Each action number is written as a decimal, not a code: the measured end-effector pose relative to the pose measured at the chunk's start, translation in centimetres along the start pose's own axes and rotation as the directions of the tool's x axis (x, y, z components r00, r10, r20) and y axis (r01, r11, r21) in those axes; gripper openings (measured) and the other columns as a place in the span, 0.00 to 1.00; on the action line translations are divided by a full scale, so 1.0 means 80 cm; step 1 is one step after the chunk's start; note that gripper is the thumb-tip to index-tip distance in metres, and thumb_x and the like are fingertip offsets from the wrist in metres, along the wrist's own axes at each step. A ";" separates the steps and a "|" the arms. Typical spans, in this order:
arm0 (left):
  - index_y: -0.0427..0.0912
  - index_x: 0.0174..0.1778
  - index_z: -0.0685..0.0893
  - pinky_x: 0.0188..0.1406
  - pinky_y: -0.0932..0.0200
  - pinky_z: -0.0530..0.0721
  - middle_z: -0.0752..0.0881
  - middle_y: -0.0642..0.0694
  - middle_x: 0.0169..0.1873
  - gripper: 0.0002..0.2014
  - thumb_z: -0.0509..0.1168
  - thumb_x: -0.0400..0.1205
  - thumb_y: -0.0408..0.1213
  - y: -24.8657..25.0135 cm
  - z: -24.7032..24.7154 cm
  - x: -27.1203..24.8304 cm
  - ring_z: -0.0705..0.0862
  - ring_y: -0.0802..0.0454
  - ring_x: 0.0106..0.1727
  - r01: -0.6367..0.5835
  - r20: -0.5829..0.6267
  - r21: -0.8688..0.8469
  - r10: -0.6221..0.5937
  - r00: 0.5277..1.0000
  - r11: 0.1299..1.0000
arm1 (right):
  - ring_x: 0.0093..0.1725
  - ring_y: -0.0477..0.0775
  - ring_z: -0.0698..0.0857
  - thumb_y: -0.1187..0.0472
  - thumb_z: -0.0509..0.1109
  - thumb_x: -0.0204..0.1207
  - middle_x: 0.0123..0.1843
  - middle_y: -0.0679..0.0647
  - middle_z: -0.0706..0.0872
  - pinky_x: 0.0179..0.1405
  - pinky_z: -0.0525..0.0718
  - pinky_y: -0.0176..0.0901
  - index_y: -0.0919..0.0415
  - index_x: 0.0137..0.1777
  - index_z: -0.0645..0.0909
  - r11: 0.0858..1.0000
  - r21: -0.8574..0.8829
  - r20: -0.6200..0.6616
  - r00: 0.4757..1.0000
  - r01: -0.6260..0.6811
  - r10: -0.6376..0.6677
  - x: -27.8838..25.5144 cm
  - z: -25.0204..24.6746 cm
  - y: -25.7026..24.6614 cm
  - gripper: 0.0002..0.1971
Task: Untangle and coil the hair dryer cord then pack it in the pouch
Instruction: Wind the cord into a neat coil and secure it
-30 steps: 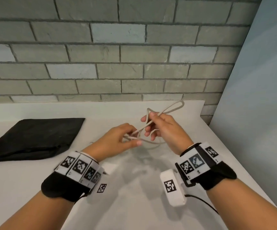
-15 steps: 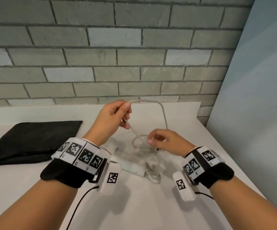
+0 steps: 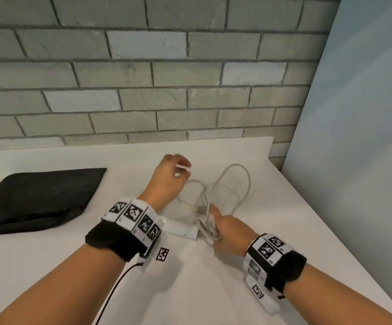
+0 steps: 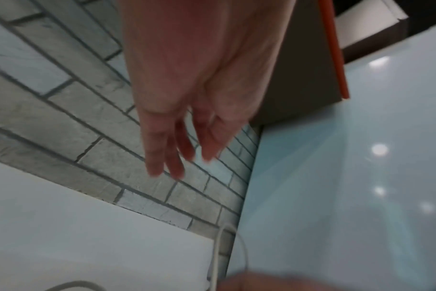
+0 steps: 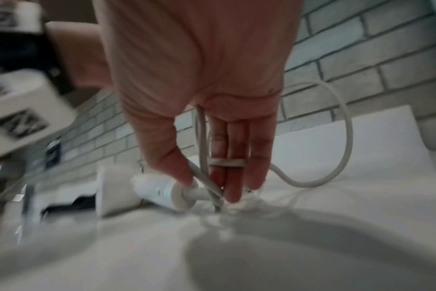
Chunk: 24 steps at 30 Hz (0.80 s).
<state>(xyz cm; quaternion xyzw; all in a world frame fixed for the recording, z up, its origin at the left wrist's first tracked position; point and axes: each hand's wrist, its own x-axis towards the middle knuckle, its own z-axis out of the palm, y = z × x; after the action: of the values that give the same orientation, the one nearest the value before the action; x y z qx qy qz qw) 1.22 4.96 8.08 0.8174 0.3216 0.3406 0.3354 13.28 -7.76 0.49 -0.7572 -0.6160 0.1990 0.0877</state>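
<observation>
The white hair dryer [image 3: 182, 229] lies on the white table, half hidden behind my left wrist; its handle end [image 5: 162, 190] shows in the right wrist view. Its pale cord [image 3: 245, 181] lies in loose loops toward the wall. My right hand [image 3: 215, 227] reaches down at the handle's end, where thumb and fingers pinch the cord [image 5: 202, 137]; one strand crosses my fingers [image 5: 259, 153]. My left hand [image 3: 172, 173] hovers above the table beyond the dryer, its fingers [image 4: 162, 153] straight and blurred, holding nothing. The black pouch [image 3: 33, 198] lies flat at the left.
A grey brick wall [image 3: 143, 102] runs along the table's back edge. A pale blue panel [image 3: 354, 137] closes off the right side, near the table's right edge [image 3: 307, 207]. Bare white tabletop [image 3: 202, 289] stretches between my forearms.
My left hand has let go of the cord and moved farther out, fingers straightened. My right hand has dropped to the dryer's handle end, and the cord loops have spread on the table.
</observation>
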 end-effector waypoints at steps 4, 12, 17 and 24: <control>0.41 0.59 0.80 0.58 0.63 0.74 0.79 0.44 0.58 0.15 0.62 0.77 0.27 -0.010 0.014 -0.040 0.79 0.48 0.60 -0.176 0.533 0.245 0.019 0.846 0.953 | 0.37 0.50 0.80 0.64 0.73 0.65 0.39 0.52 0.80 0.36 0.76 0.39 0.59 0.64 0.69 0.951 0.298 -0.103 0.993 0.078 -0.049 0.004 -0.027 0.008 0.27; 0.42 0.35 0.84 0.36 0.71 0.78 0.85 0.50 0.32 0.09 0.64 0.79 0.39 0.010 0.002 -0.037 0.83 0.65 0.34 -0.205 0.313 0.048 0.180 0.933 0.978 | 0.46 0.45 0.79 0.66 0.74 0.64 0.48 0.51 0.76 0.39 0.79 0.36 0.49 0.69 0.64 0.777 0.472 -0.382 0.891 0.417 -0.247 -0.008 -0.106 -0.033 0.35; 0.42 0.34 0.85 0.30 0.71 0.83 0.86 0.54 0.29 0.11 0.61 0.81 0.38 0.039 -0.022 -0.021 0.84 0.68 0.26 -0.066 0.103 -0.083 0.074 0.992 0.994 | 0.39 0.41 0.75 0.56 0.77 0.65 0.42 0.48 0.76 0.37 0.75 0.28 0.60 0.51 0.74 0.906 0.264 -0.719 0.694 0.332 -0.044 -0.019 -0.125 -0.059 0.19; 0.37 0.31 0.84 0.43 0.48 0.88 0.87 0.41 0.33 0.15 0.64 0.78 0.43 0.074 -0.056 -0.018 0.86 0.45 0.38 -0.045 0.104 -0.015 0.047 0.993 0.999 | 0.34 0.57 0.83 0.62 0.70 0.73 0.32 0.57 0.84 0.38 0.82 0.48 0.65 0.43 0.84 0.878 0.269 -0.671 0.731 0.396 -0.123 -0.013 -0.122 -0.079 0.06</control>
<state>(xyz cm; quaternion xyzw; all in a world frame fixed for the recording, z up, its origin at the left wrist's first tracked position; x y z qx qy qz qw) -1.29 1.95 14.53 0.8390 0.2825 0.3070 0.3492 11.47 -6.23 11.93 -0.6492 -0.5979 0.0365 0.4687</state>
